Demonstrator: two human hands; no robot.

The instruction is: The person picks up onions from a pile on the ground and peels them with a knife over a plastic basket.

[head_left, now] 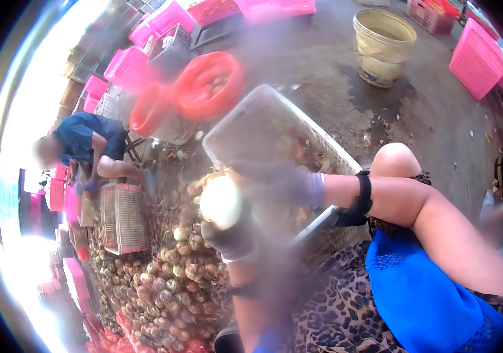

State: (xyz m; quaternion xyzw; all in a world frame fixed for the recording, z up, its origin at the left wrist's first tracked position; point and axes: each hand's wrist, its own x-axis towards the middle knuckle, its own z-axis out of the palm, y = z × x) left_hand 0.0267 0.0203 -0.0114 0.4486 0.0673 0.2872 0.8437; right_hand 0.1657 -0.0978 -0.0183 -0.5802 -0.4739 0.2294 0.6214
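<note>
A pale, peeled onion (221, 203) is held up above a heap of onions. My left hand (231, 240), in a dark grey glove, is closed around its lower side. My right hand (278, 185), gloved too, reaches across to the onion's upper end, where brownish skin or root shows. Blur smears its fingers, so whether it grips anything is unclear. Beneath my right hand stands a whitish plastic crate (316, 132) with some onions and skins inside. Unpeeled onions (169, 288) lie piled below and left of my hands.
A co-worker (84, 141) sits bent over at the left beside a beige crate (123, 217). Red mesh bags (210, 85) stand behind the whitish crate. Farther off are a dirty white bucket (384, 47) and pink crates (480, 59). Peel scraps litter the wet floor.
</note>
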